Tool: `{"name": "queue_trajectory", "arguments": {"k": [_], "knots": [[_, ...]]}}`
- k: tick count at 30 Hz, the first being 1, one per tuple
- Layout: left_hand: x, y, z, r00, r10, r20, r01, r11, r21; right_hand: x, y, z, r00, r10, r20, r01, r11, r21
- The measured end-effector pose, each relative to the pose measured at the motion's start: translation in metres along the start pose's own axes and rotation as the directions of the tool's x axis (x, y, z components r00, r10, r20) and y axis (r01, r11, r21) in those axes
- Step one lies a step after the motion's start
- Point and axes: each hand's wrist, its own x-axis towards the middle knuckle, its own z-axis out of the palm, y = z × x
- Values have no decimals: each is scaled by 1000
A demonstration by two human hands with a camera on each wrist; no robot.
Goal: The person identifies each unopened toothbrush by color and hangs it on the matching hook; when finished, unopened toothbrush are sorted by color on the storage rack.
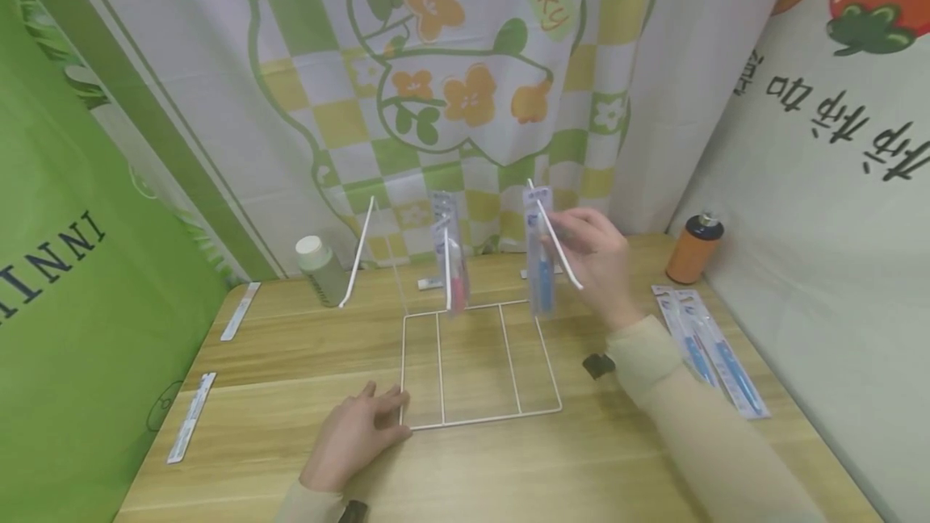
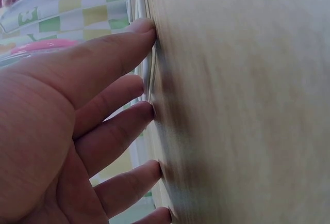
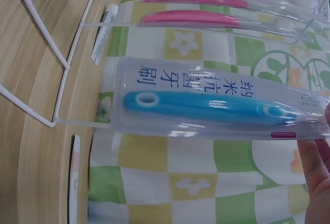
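Note:
A white wire display rack [image 1: 485, 420] stands on the table, with long prongs pointing toward me. My right hand [image 1: 592, 258] pinches the upper part of a packaged blue toothbrush [image 1: 543, 269] that hangs at the right prong [image 1: 559, 246]. In the right wrist view, the clear pack with its blue handle [image 3: 206, 106] shows broadside, the fingers at its right end. Packaged pink toothbrushes [image 1: 456, 269] hang on the middle prong; the left prong [image 1: 358, 253] bears nothing. My left hand [image 1: 356, 436] rests at the base's left front corner, fingers extended, thumb and fingertips touching wire and table.
More packaged blue toothbrushes [image 1: 726, 353] lie at the table's right. Behind them stands an orange bottle [image 1: 695, 248] with a black top. A pale green bottle [image 1: 320, 271] stands back left. Slim white packets [image 1: 192, 418] lie along the left edge. A patterned curtain [image 1: 465, 87] hangs behind.

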Motion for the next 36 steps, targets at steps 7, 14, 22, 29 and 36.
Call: {"name": "queue_trajectory", "arguments": {"k": [7, 14, 22, 29, 36], "knots": [[-1, 1, 0, 1000, -7, -4, 7, 1000, 5, 6, 13, 8, 1000, -6, -20, 5, 1000, -20], [0, 1, -1, 1000, -6, -3, 6, 1000, 9, 15, 6, 14, 999, -28, -27, 26, 999, -47], [1, -1, 1, 1000, -4, -4, 4, 1000, 8, 21, -17, 16, 998, -1, -68, -3, 999, -52], [1, -2, 1, 1000, -4, 1, 4, 1000, 16, 16, 7, 20, 996, -18, -90, 13, 998, -63], [1, -2, 1, 1000, 2, -3, -2, 1000, 20, 10, 27, 20, 996, -15, -83, 12, 999, -33]]}}
